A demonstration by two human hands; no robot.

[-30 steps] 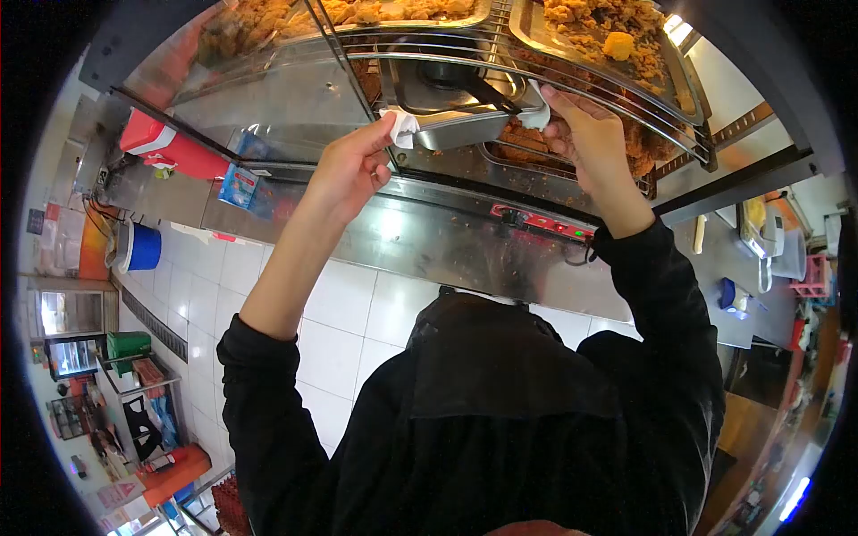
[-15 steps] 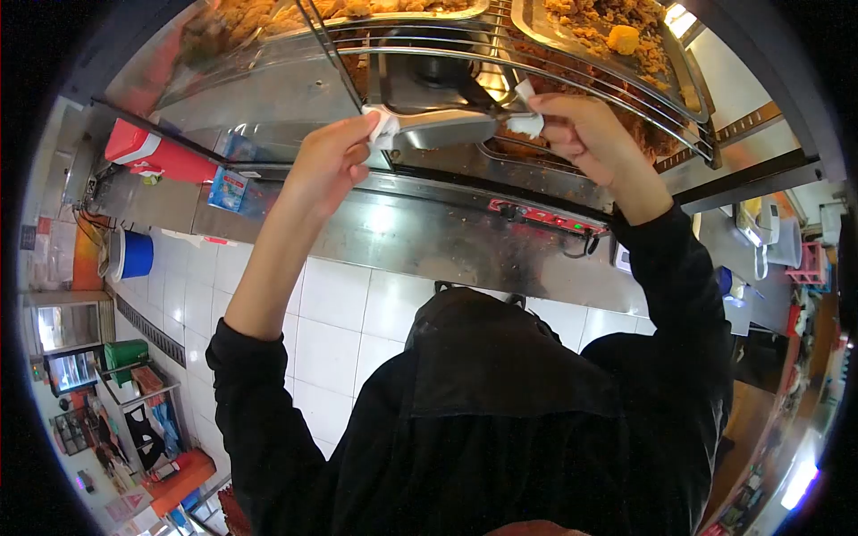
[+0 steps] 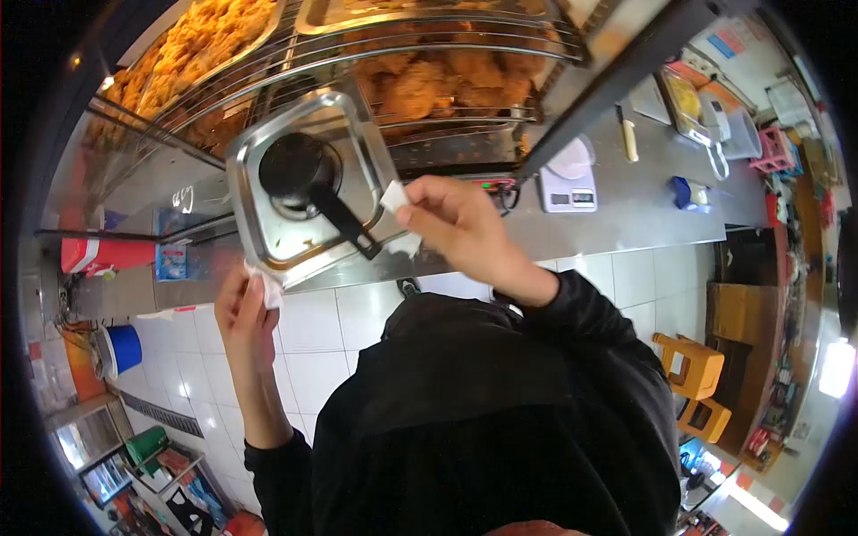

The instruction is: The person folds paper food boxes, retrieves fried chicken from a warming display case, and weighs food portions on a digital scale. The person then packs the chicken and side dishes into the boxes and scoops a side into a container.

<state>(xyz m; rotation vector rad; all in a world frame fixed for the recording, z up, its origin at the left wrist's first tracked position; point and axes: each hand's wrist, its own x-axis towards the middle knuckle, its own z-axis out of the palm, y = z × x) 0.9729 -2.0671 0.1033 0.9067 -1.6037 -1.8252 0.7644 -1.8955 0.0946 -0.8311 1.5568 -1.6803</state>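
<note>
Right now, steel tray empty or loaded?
Not empty: a black round-headed utensil sits in the steel tray, its handle reaching the rim, and small brown bits show on the tray floor.

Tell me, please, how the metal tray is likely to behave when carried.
The metal tray looks stiff, given its raised rim. Its shiny surface may feel slippery. The black utensil inside seems loose and might slide if tilted.

My left hand (image 3: 248,308): fingers curled, closed in a pinch | my left forearm (image 3: 259,393): bare, running up the view | my right hand (image 3: 458,228): higher in view, thumb against fingers, pointing inward | my right arm (image 3: 599,326): slanting in, wrist bare
</note>
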